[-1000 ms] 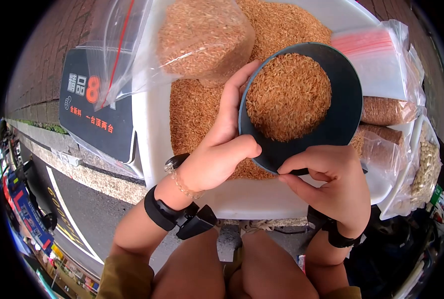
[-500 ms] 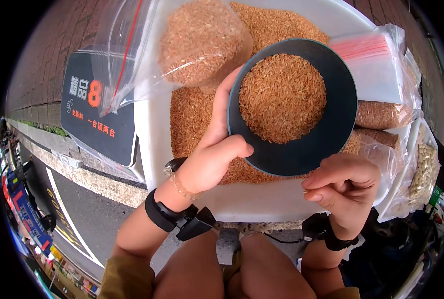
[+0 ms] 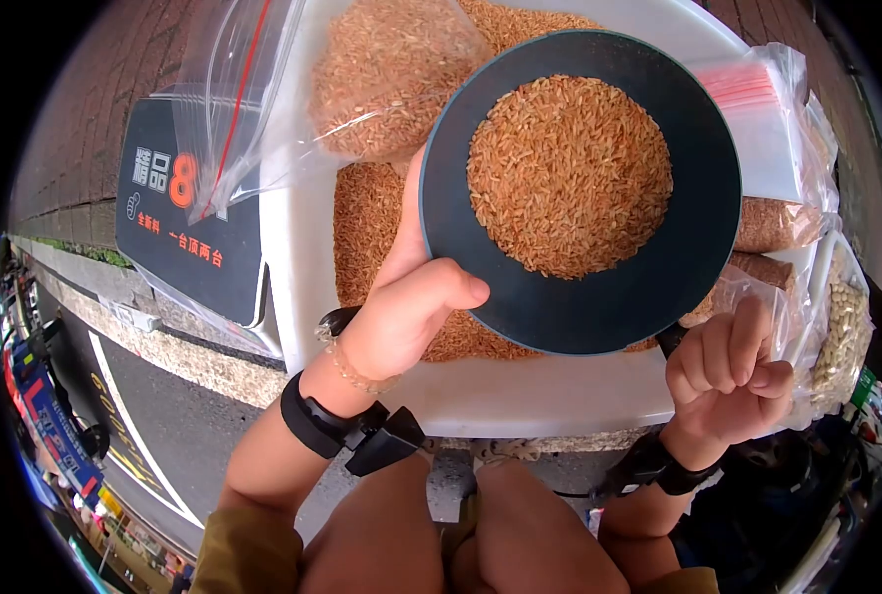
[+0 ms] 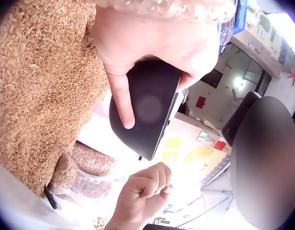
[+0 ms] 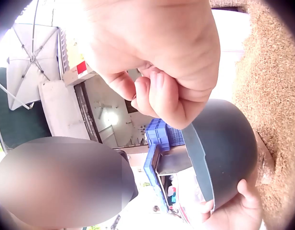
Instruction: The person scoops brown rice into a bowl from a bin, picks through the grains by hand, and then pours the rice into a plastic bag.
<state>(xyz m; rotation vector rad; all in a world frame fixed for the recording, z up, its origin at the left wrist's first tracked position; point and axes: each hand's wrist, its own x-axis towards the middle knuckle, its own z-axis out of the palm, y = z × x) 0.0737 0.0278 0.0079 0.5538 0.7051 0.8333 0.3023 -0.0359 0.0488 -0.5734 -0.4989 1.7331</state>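
My left hand (image 3: 401,307) holds a dark bowl (image 3: 703,188), its thumb on the rim and its other fingers underneath. Reddish-brown grain (image 3: 570,178) is heaped inside the bowl. In the left wrist view, fingers of the left hand (image 4: 157,43) spread over the outside of the bowl (image 4: 150,105). To the bowl's lower right, apart from it, my right hand (image 3: 730,371) has its fingers curled in. The right wrist view shows the right hand (image 5: 157,52) with bent fingers and nothing visible in them, above the bowl (image 5: 229,148).
Below the bowl is a white tub (image 3: 560,396) containing loose grain (image 3: 362,238). A clear bag of grain (image 3: 392,79) rests at its upper left, beside a dark lettered box (image 3: 194,238). On the right are flat zip bags (image 3: 748,109), packed grain (image 3: 773,226) and pale beans (image 3: 845,337).
The bowl has risen closer to the head camera in my left hand. My right hand has left the bowl's lower rim, moved right, and its fingers have curled further in.
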